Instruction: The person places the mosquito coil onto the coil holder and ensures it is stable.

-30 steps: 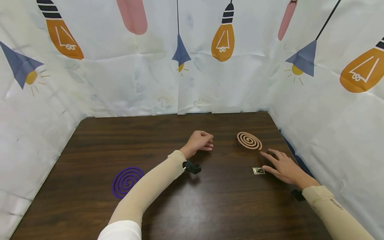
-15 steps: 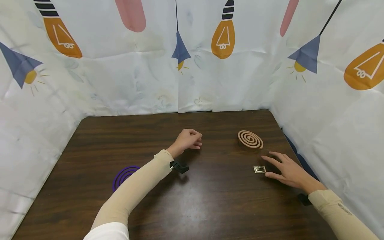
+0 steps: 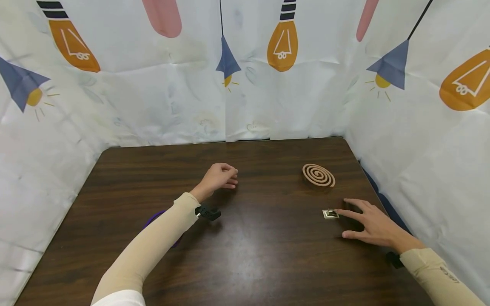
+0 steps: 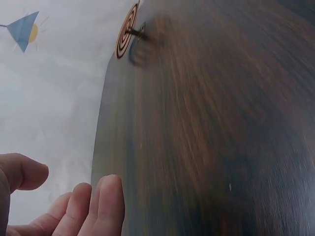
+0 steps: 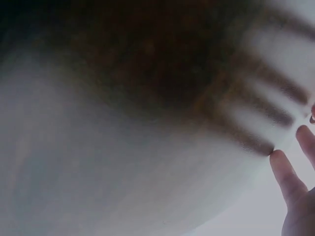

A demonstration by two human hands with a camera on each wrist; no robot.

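Observation:
My left hand [image 3: 218,178] hovers above the middle of the table with its fingers loosely bent; in the left wrist view the thumb stands apart from the fingers, nothing between them. A tan mosquito coil [image 3: 318,175] sits raised off the tabletop at the back right. In the left wrist view, a dark stem-like piece shows by the coil [image 4: 127,32]. My right hand [image 3: 373,223] spreads its fingers at the right, one fingertip at the edge of a small metal plate [image 3: 330,213], perhaps touching it. Under my left forearm a purple coil [image 3: 153,219] is mostly hidden.
The dark wooden table [image 3: 268,255] has rounded back corners. White printed sheets [image 3: 183,97] close it in at the back and both sides. My right forearm lies near the table's right edge.
My left hand has moved left, its forearm now covering most of the purple coil. My right hand has drawn back from beside the tan coil, and one fingertip has come to the metal plate.

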